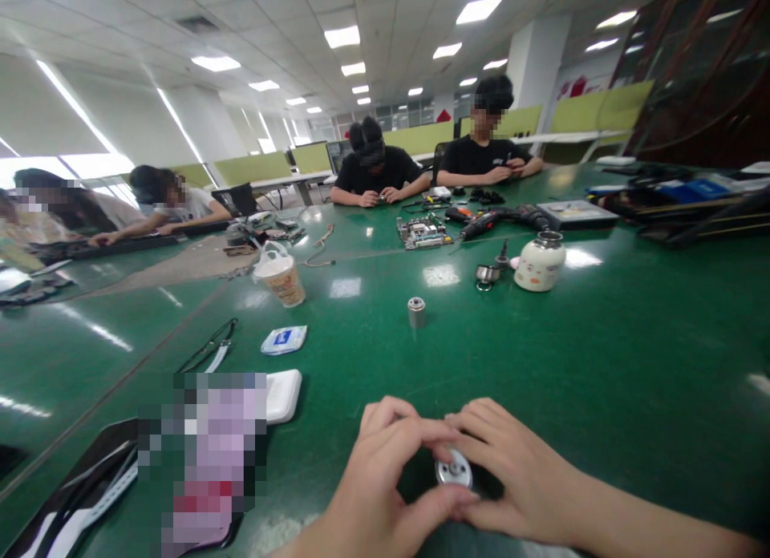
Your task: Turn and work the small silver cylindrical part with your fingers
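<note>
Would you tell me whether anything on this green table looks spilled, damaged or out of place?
I see no spill or damage. The one slightly odd thing is the cream bottle: it seems uncapped, with what may be its metal lid lying beside it. The small metal cylinder stands upright.

single head-worn view, looking forward and down, green table (361, 365) near, room beyond

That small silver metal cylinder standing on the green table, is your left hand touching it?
Apart: the head view shows bare green table between the cylinder and the left hand.
</note>
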Demonstrator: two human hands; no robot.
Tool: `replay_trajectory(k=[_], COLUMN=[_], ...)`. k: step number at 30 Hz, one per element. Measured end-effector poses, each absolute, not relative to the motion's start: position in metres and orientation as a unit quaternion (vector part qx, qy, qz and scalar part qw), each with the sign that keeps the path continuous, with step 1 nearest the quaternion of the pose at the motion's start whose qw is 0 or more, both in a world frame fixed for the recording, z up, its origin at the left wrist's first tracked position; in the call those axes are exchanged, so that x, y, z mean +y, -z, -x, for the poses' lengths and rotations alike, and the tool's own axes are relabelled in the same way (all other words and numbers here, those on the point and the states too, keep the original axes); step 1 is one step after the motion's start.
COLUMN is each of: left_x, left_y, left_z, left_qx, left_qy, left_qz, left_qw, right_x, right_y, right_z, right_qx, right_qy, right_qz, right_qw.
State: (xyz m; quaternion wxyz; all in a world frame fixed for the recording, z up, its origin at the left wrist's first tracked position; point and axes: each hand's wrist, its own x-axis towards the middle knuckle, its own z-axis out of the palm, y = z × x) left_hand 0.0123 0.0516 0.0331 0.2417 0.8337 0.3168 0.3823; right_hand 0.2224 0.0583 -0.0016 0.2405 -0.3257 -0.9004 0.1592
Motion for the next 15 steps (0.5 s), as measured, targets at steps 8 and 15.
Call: replay_trajectory(k=[8,15], left_x=[0.0514,0.0511], left_y=[-0.0356,-0.0379], left_z=[-0.0128,-0.0132], left_qx=[0.285,0.320], left_qy=[-0.370,-0.378], left_qz=[-0.846,-0.834], left_qw=[0.257,0.244], right_x=[0.0594,0.0584], right_y=[0.0041,0.0032], right_z=[-0.2217,-0.2238], right_qx=[-0.897,-0.896], right_qy=[-0.168,-0.175], right_qz=[0.312,0.320], right_qw=[0.265,0.254])
